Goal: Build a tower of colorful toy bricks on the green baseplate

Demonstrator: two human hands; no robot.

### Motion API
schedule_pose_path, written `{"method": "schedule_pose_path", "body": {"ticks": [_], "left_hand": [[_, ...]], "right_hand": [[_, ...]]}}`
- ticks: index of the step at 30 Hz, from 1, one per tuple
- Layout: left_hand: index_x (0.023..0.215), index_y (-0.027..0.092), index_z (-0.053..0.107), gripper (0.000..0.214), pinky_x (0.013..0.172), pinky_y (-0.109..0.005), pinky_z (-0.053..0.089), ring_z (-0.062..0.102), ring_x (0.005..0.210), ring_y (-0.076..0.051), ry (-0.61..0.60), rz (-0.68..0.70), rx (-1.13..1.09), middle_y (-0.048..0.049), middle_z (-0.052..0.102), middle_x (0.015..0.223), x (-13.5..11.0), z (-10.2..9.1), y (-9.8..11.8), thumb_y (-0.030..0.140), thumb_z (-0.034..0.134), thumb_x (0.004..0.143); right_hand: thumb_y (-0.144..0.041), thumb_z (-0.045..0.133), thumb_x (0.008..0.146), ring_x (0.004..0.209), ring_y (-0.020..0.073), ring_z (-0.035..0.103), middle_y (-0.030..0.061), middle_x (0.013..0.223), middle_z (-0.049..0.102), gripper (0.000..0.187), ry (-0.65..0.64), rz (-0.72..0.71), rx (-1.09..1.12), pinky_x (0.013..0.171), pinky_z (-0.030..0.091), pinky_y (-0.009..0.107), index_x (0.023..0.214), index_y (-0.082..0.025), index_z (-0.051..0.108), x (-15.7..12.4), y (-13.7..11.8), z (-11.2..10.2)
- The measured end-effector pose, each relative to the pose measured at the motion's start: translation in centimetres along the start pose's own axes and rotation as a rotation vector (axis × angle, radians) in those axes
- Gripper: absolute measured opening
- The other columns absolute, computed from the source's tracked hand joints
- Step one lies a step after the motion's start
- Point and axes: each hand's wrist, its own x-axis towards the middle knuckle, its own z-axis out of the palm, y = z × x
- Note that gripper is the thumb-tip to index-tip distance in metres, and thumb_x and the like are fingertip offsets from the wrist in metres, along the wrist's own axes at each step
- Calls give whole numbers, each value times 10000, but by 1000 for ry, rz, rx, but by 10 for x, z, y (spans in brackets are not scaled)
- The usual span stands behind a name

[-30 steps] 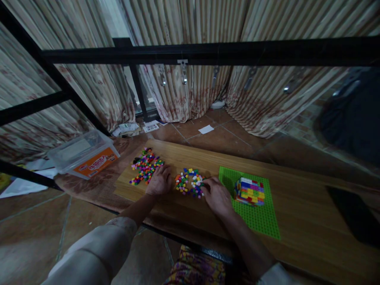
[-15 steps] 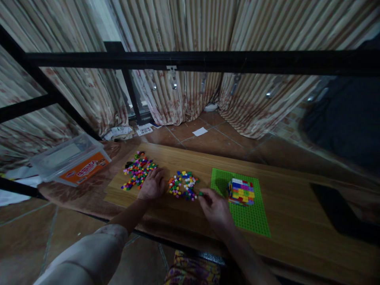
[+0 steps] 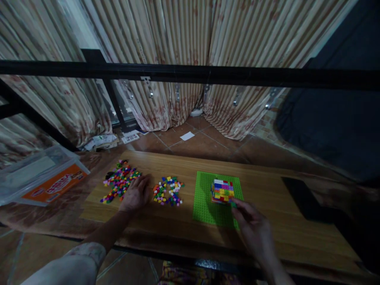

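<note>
My left hand (image 3: 135, 194) lies flat and open on the wooden board (image 3: 267, 190), between a large pile of small coloured bricks (image 3: 118, 184) and a smaller pile (image 3: 168, 190). My right hand (image 3: 252, 221) is pinched shut at the near right corner of a multicoloured brick block (image 3: 222, 190). A small green piece seems to sit at its fingertips. The block stands on a green baseplate (image 3: 204, 198).
A clear plastic box with an orange label (image 3: 44, 178) rests at the left. A black flat object (image 3: 303, 194) lies on the board at the right. A black metal rail (image 3: 190, 73) crosses above, with curtains and tiled floor behind it.
My right hand left the smaller pile with a green piece and moved right to the brick block. My left hand stayed put. The view shifted to the right.
</note>
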Motion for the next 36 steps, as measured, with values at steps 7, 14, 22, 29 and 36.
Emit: {"method": "schedule_pose_path", "body": {"ticks": [7,14,22,29,36], "left_hand": [[1166,169,569,347,936,-469,497,547,1080,-289,8,21,34,-133,593,1183,1,1,-3,299,414,884],[1191,166,546,358,942,-467,491,529,1116,-298,9,33,56,-135,582,1200,0,4,-7,306,410,891],[1181,171,550,341,942,-450,489,538,1094,-284,14,45,71,-125,586,1188,-1,5,-8,295,414,894],[1170,142,564,359,925,-454,492,540,1063,-286,-10,29,55,-141,590,1172,0,4,-6,298,400,890],[1162,151,566,347,942,-439,483,535,1067,-275,-2,33,48,-130,581,1177,0,2,-5,293,397,895]], "right_hand": [[-279,465,897,966,175,633,66,1055,663,286,-32,-260,-140,859,513,329,1090,-245,674,21,-20,3],[-242,493,871,944,197,650,55,1025,696,230,-42,-307,-261,869,520,375,1004,-233,681,28,-16,10],[-262,516,887,895,182,642,47,959,681,198,-30,-353,-262,836,517,336,879,-245,713,31,-17,19],[-304,576,871,841,174,646,33,904,686,161,43,-341,-227,777,522,312,877,-245,726,33,-4,19],[-284,561,883,859,174,648,21,912,705,155,26,-373,-246,794,512,313,882,-250,712,32,-4,18]]}}
